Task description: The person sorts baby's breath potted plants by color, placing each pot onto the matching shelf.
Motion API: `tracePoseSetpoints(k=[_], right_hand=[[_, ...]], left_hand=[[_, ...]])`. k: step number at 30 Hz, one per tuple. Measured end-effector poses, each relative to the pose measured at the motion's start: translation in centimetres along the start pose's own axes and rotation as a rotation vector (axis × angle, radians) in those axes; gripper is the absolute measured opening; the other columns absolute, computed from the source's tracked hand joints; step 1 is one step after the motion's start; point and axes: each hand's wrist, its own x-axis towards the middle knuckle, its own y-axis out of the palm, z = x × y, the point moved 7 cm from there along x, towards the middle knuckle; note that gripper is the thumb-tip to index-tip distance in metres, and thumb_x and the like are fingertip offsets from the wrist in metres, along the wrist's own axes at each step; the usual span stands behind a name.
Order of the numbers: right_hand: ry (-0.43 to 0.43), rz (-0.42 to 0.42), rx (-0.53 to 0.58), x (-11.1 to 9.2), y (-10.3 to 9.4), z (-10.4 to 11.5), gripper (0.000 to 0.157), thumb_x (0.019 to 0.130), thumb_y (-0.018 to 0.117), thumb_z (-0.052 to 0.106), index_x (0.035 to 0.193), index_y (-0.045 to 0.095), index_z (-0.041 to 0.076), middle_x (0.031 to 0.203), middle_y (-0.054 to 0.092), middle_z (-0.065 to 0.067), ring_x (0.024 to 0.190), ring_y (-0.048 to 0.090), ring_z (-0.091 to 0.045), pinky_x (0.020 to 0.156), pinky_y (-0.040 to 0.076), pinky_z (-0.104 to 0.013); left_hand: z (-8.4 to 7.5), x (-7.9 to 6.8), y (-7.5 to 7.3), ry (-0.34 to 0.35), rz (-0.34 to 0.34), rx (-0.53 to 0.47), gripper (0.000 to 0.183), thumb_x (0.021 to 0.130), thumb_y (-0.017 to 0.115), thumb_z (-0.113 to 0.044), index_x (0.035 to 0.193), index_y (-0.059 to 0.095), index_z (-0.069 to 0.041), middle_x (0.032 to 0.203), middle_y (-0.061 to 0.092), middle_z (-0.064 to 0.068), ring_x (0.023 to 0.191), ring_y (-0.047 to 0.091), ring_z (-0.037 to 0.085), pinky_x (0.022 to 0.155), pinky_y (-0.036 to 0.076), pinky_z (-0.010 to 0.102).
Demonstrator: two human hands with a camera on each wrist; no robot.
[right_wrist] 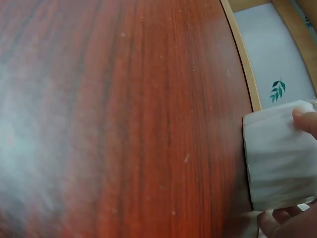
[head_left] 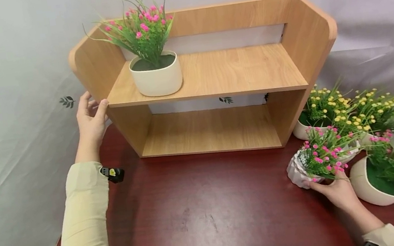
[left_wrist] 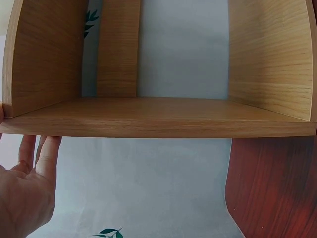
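My left hand [head_left: 91,120] grips the left side panel of a two-tier wooden shelf [head_left: 223,150], thumb at its front edge and fingers against its outer face. In the left wrist view, the left hand's fingers [left_wrist: 48,158] touch the panel from outside. At the right, my right hand [head_left: 337,193] holds a white fluted flowerpot [head_left: 296,172] with pink flowers, low at the table. The right wrist view has its thumb [right_wrist: 306,119] on the side of the pot [right_wrist: 277,158] and the other fingers round its opposite side.
A cream pot [head_left: 158,80] with pink flowers stands on the upper shelf at left. Right of the shelf are yellow-flowered plants [head_left: 380,112] and a tilted cream pot [head_left: 368,187] with pink flowers. All rest on a dark red wooden table [head_left: 201,206], with pale cloth [head_left: 12,123] behind.
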Motion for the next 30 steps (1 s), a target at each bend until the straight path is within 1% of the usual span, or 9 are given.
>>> tracePoseSetpoints(k=[3, 7, 13, 17, 20, 23, 26, 27, 30], right_hand=[[-0.053, 0.013, 0.009, 0.2, 0.1, 0.2, 0.061, 0.066, 0.083, 0.001, 0.117, 0.053, 0.015, 0.103, 0.046, 0.038, 0.100, 0.041, 0.021, 0.083, 0.030, 0.001], [-0.134, 0.046, 0.066, 0.5, 0.4, 0.6, 0.067, 0.063, 0.082, -0.007, 0.115, 0.054, 0.026, 0.105, 0.052, 0.036, 0.102, 0.045, 0.019, 0.086, 0.032, 0.000], [-0.191, 0.080, 0.134, 0.6, 0.7, 1.3, 0.064, 0.061, 0.079, -0.015, 0.113, 0.060, 0.017, 0.104, 0.058, 0.031, 0.098, 0.051, 0.015, 0.084, 0.037, -0.003], [-0.147, 0.065, 0.061, 0.5, 0.6, 1.0, 0.056, 0.063, 0.082, -0.008, 0.110, 0.062, 0.015, 0.100, 0.056, 0.036, 0.095, 0.049, 0.019, 0.081, 0.035, -0.001], [-0.086, 0.051, 0.002, 0.4, 0.5, 0.7, 0.049, 0.064, 0.084, -0.001, 0.107, 0.063, 0.007, 0.095, 0.052, 0.040, 0.091, 0.045, 0.023, 0.078, 0.034, 0.000], [-0.043, 0.040, -0.019, 0.4, 0.5, 0.7, 0.052, 0.063, 0.085, 0.001, 0.110, 0.061, -0.004, 0.094, 0.049, 0.042, 0.090, 0.043, 0.025, 0.076, 0.034, 0.001], [0.002, 0.043, -0.028, 0.3, 0.5, 0.7, 0.057, 0.063, 0.085, 0.002, 0.112, 0.059, -0.007, 0.093, 0.049, 0.041, 0.089, 0.043, 0.025, 0.074, 0.036, 0.000], [0.027, 0.042, -0.049, 0.2, 0.5, 0.7, 0.057, 0.063, 0.086, 0.004, 0.112, 0.059, -0.007, 0.091, 0.052, 0.037, 0.086, 0.044, 0.024, 0.072, 0.036, 0.000], [0.101, 0.049, -0.120, -0.1, 0.4, 0.7, 0.059, 0.064, 0.087, 0.011, 0.113, 0.059, -0.005, 0.095, 0.068, 0.009, 0.082, 0.039, 0.025, 0.068, 0.036, -0.002]], left_hand=[[0.0, 0.0, 0.1, 0.002, 0.004, 0.007, 0.044, 0.094, 0.059, -0.023, 0.135, 0.048, -0.033, 0.109, 0.053, -0.006, 0.107, 0.055, 0.014, 0.097, 0.048, 0.044], [0.0, 0.0, 0.0, 0.005, -0.005, -0.041, 0.043, 0.093, 0.060, -0.019, 0.133, 0.051, -0.030, 0.107, 0.054, -0.005, 0.104, 0.056, 0.014, 0.093, 0.051, 0.038], [0.0, -0.1, 0.2, 0.011, 0.004, -0.073, 0.042, 0.093, 0.060, -0.018, 0.133, 0.052, -0.029, 0.105, 0.053, -0.004, 0.102, 0.056, 0.014, 0.094, 0.050, 0.037], [-0.2, 0.0, 0.3, 0.011, 0.002, -0.054, 0.043, 0.093, 0.060, -0.019, 0.134, 0.051, -0.030, 0.106, 0.052, -0.004, 0.104, 0.056, 0.014, 0.096, 0.049, 0.041], [-0.2, 0.0, 0.2, 0.013, 0.002, -0.037, 0.044, 0.094, 0.059, -0.019, 0.135, 0.050, -0.029, 0.107, 0.053, -0.005, 0.103, 0.055, 0.013, 0.094, 0.050, 0.040], [-0.1, 0.0, 0.2, 0.013, 0.003, -0.040, 0.044, 0.094, 0.059, -0.018, 0.136, 0.049, -0.028, 0.106, 0.053, -0.006, 0.102, 0.056, 0.012, 0.093, 0.051, 0.039], [-0.1, 0.0, 0.2, 0.014, 0.004, -0.055, 0.044, 0.093, 0.060, -0.017, 0.135, 0.050, -0.028, 0.106, 0.053, -0.005, 0.102, 0.055, 0.013, 0.094, 0.050, 0.040], [0.0, 0.0, 0.2, 0.015, 0.006, -0.062, 0.043, 0.093, 0.060, -0.017, 0.134, 0.051, -0.028, 0.106, 0.053, -0.004, 0.103, 0.055, 0.014, 0.095, 0.049, 0.041], [0.0, 0.0, 0.2, 0.016, 0.010, -0.067, 0.043, 0.094, 0.059, -0.017, 0.135, 0.050, -0.028, 0.106, 0.053, -0.004, 0.105, 0.055, 0.015, 0.097, 0.047, 0.044]])
